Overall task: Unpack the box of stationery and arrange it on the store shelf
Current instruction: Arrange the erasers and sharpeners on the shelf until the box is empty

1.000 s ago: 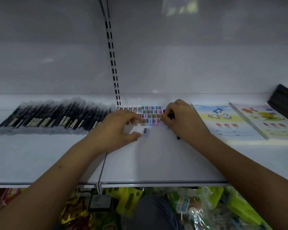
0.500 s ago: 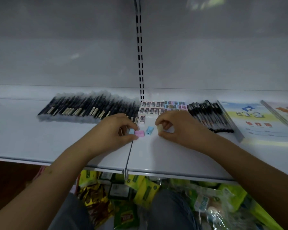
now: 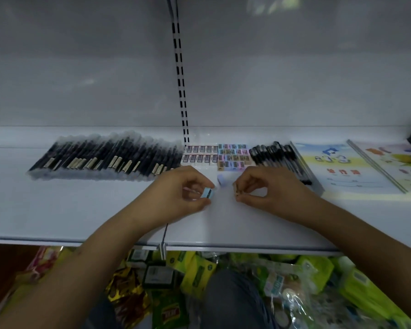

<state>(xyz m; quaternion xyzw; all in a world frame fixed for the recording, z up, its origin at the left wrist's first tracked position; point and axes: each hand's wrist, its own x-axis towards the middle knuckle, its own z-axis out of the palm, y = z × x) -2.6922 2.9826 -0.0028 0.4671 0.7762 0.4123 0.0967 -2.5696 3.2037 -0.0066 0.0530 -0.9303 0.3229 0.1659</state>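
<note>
On the white shelf (image 3: 57, 210) my left hand (image 3: 178, 193) pinches a small light-blue eraser (image 3: 208, 193) between thumb and fingers. My right hand (image 3: 266, 191) pinches another small eraser (image 3: 237, 193), mostly hidden by the fingertips. Between the hands a pale purple eraser (image 3: 222, 179) lies loose on the shelf. Just behind it are rows of white erasers (image 3: 199, 154) and coloured erasers (image 3: 233, 156) laid flat.
Packaged black pens (image 3: 105, 157) lie in a long row at the left. Loose black pens (image 3: 278, 157) and exercise books (image 3: 337, 167) lie at the right. A slotted upright (image 3: 180, 79) runs up the back panel. Yellow and green packets (image 3: 199, 281) fill the space below.
The pink and blue erasers that lay between my hands are gone from the shelf; my left hand now holds a blue one, and a purple one lies there.
</note>
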